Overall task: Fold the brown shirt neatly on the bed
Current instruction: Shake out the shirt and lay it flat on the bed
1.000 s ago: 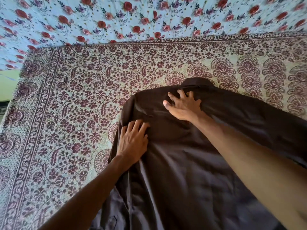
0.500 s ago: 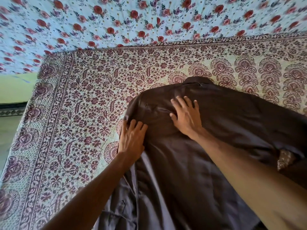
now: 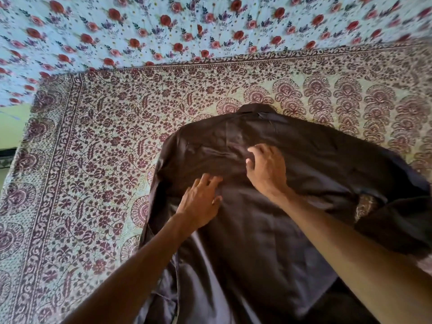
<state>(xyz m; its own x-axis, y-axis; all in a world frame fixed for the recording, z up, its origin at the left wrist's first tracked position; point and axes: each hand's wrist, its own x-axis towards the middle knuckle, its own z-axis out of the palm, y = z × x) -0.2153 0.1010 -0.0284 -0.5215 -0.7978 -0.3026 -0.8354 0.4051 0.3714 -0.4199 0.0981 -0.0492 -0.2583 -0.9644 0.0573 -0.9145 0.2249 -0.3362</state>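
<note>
Smoothing step: left hand (image 3: pixel 201 202) and right hand (image 3: pixel 266 169) press flat, open, gripping nothing, on the shirt (image 3: pixel 257 242). Next: fold the 3 o'clock side inward.

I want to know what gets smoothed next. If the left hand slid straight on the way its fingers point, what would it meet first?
The left hand points up and rightward across the brown shirt. It would likely meet the crease first, beside the right hand, though depth is unclear.

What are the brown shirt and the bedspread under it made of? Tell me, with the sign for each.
Brown shirt: thin smooth woven cloth, perhaps cotton blend; faint sheen, soft creases.
Bedspread: matte printed cotton, as it looks; maroon floral block-style print on cream, no shine.
</note>
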